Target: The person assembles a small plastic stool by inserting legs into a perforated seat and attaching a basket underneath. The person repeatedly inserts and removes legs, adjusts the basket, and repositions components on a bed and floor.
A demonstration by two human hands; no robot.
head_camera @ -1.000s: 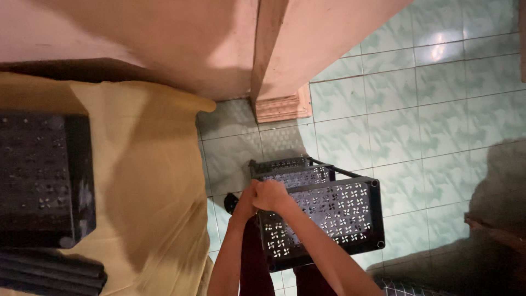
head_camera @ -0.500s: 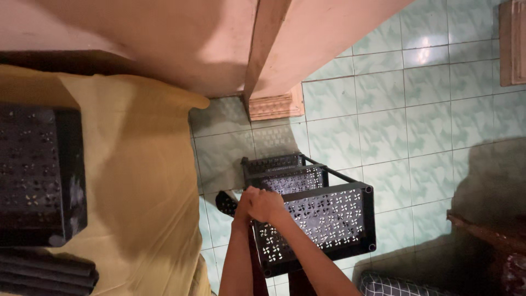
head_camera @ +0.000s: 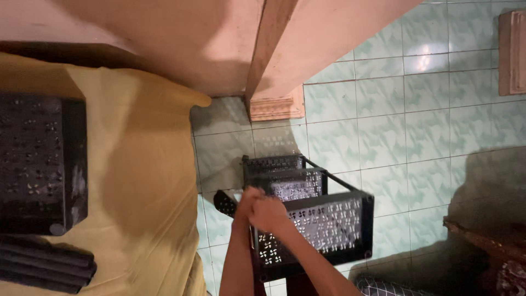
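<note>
Black perforated shelf rack (head_camera: 315, 222) on green tiles, left hand (head_camera: 245, 204) and right hand (head_camera: 268, 214) together, clamped on its corner

A black plastic tiered rack (head_camera: 312, 219) with perforated, flower-patterned walls stands on the pale green tiled floor in the lower middle of the frame. Its trays step down away from the camera, the nearest and largest at the bottom, two smaller ones behind it toward the frame's centre. Thin black rods join the tiers on the right side.
</note>
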